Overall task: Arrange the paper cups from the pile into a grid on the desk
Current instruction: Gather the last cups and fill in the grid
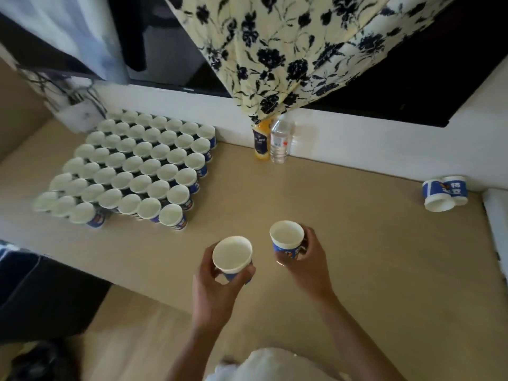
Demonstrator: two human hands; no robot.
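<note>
Each of my hands holds one upright paper cup, white inside with a blue printed wall, above the front of the beige desk. My left hand grips a cup from below and behind. My right hand grips the other cup from the right side. A grid of several upright cups fills the desk's left part, in diagonal rows. Two more cups lie on their sides at the far right by the wall.
An orange juice bottle and a clear water bottle stand against the white wall ledge at the back. A floral curtain hangs above them. A dark chair sits left of the desk's front edge.
</note>
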